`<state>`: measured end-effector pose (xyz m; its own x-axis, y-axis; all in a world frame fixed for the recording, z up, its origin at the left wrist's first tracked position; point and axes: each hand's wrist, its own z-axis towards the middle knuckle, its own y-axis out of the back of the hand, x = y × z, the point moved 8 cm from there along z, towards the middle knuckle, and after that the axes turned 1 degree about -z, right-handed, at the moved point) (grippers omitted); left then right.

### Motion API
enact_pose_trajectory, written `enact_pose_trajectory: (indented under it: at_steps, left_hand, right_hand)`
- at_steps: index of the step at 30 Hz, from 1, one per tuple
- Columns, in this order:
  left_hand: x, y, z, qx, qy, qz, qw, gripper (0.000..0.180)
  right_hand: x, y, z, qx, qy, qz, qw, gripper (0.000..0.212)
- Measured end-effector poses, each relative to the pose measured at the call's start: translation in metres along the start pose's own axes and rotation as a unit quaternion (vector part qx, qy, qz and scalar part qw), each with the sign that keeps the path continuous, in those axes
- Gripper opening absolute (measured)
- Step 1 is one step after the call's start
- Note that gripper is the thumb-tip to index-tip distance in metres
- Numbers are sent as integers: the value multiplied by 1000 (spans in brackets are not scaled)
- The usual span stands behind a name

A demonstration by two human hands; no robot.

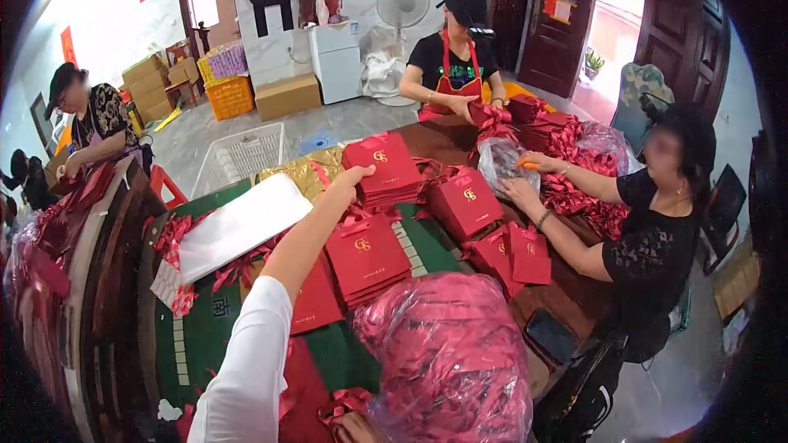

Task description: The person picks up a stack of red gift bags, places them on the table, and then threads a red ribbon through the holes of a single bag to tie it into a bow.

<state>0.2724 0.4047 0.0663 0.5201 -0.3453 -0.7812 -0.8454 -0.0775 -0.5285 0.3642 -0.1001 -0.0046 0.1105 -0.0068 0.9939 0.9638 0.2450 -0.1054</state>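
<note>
My left hand [351, 184], at the end of a white sleeve, grips the left edge of a far stack of red paper gift bags [392, 171]. Its thumb side shows; the other fingers are partly hidden. Low in the picture, beside red ribbon handles [345, 400], a small part of my right hand [358, 428] shows, its fingers out of sight. A nearer stack of red gift bags [369, 256] lies below my left hand, with another red bag [313, 308] by my forearm. A large clear plastic sack full of red bags [450, 353] fills the near middle.
Across the table, one person in a red apron [455, 74] handles red bags; another person at right [657, 197] holds a clear plastic bag [502, 166]. More red bags [466, 203], a dark phone [550, 336] and a white package [242, 230] lie on the table. A white crate [238, 156] stands beyond.
</note>
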Motion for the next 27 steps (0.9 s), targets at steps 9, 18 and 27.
enact_pose_trajectory:
  at_steps: [9, 18, 27]
  left_hand:
    - [45, 17, 80, 8, 80, 38, 996, 29]
    - [60, 3, 61, -1, 23, 282, 959, 39]
    - [28, 18, 72, -55, -38, 493, 867, 44]
  right_hand:
    - [-28, 22, 28, -20, 43, -71, 996, 27]
    - [-47, 14, 28, 2, 79, -142, 987, 24]
    - [-46, -14, -15, 58, 91, -188, 976, 21]
